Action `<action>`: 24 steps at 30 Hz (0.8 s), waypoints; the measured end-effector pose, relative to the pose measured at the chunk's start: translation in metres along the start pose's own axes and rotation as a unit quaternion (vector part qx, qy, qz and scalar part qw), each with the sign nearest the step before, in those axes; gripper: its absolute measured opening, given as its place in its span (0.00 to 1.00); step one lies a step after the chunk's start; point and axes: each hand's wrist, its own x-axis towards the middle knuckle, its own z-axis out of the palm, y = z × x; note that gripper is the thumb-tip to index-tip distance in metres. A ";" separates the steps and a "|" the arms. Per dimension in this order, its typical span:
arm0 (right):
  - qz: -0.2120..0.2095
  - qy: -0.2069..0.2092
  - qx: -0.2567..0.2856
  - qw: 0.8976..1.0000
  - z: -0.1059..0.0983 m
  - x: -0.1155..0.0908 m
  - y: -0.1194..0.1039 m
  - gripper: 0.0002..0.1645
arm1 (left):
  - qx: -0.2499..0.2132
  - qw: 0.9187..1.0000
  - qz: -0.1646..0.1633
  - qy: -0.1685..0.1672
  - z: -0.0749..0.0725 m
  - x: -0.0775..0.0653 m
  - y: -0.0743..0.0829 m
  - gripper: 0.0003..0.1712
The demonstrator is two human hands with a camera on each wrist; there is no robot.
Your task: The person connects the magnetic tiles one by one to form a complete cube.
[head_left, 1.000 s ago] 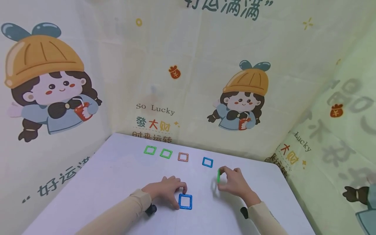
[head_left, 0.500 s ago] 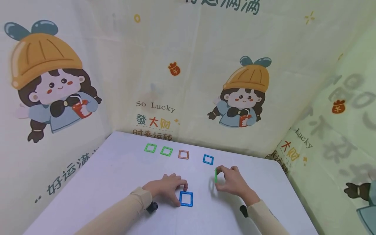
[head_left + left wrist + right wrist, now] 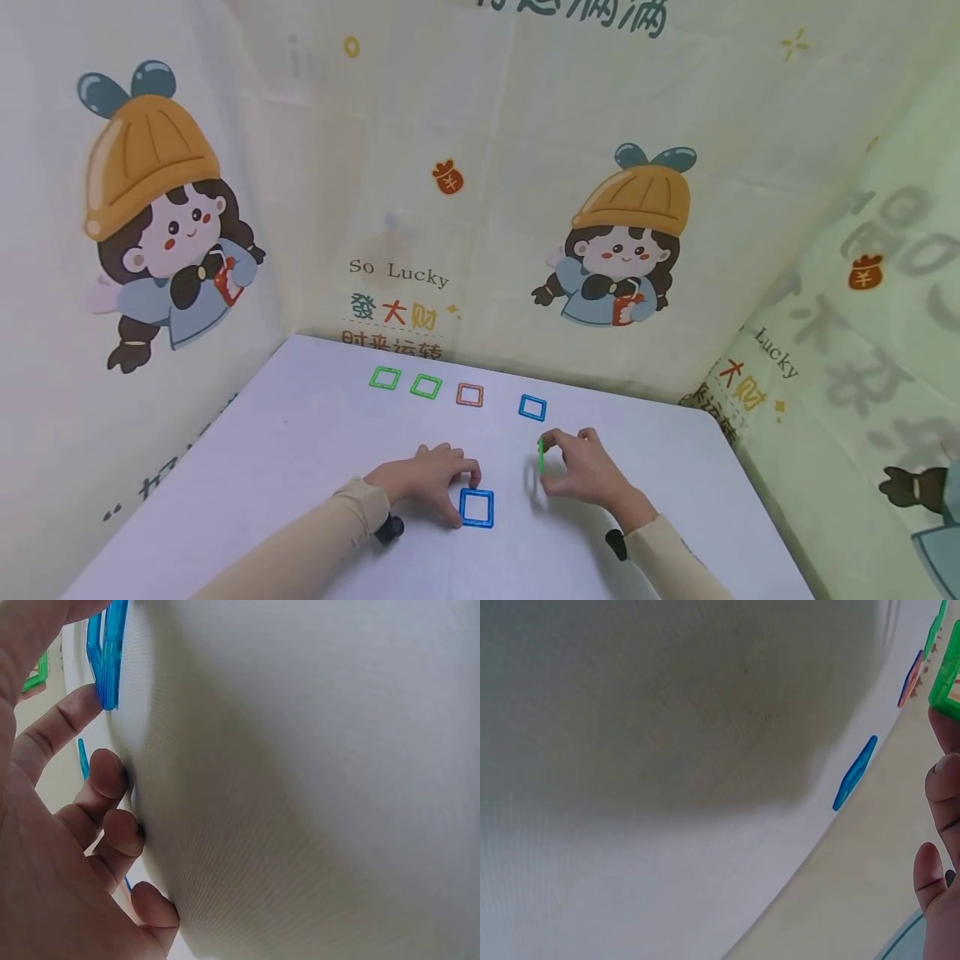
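My left hand (image 3: 427, 477) holds a blue square magnetic tile (image 3: 477, 524) by its left side, thumb at the near corner and index finger at the far one. That tile lies flat on the white table. In the left wrist view the blue tile (image 3: 111, 667) shows at the fingertips, with the other fingers resting on the tabletop. To the right, my right hand (image 3: 588, 472) pinches a green square magnetic tile (image 3: 541, 457) between thumb and index finger. It stands on edge above the table, facing sideways. Only a corner of the green tile (image 3: 941, 697) shows in the right wrist view.
Along the back of the table (image 3: 330, 433) lie two green tiles (image 3: 382, 387) (image 3: 424, 397), an orange tile (image 3: 470, 405) and another blue tile (image 3: 531, 417). Printed cloth walls (image 3: 495, 208) rise behind and at both sides.
My right hand has moved left with the upright green tile, closer to the blue tile at my left hand. The left hand stays in place on its tile.
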 end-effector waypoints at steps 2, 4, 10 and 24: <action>-0.001 -0.001 0.005 1.000 0.000 0.001 -0.002 0.26 | -0.001 1.000 0.001 0.001 -0.002 -0.001 0.000 0.27; -0.005 -0.002 0.009 1.000 0.001 0.002 -0.004 0.26 | -0.001 1.000 0.002 0.002 -0.004 -0.001 0.000 0.27; -0.011 -0.022 0.009 1.000 0.006 0.006 -0.011 0.28 | -0.001 1.000 0.002 0.000 -0.007 -0.003 0.000 0.28; -0.031 -0.056 0.029 0.998 0.012 0.004 -0.025 0.32 | 0.012 1.000 -0.004 0.000 -0.004 0.002 0.001 0.28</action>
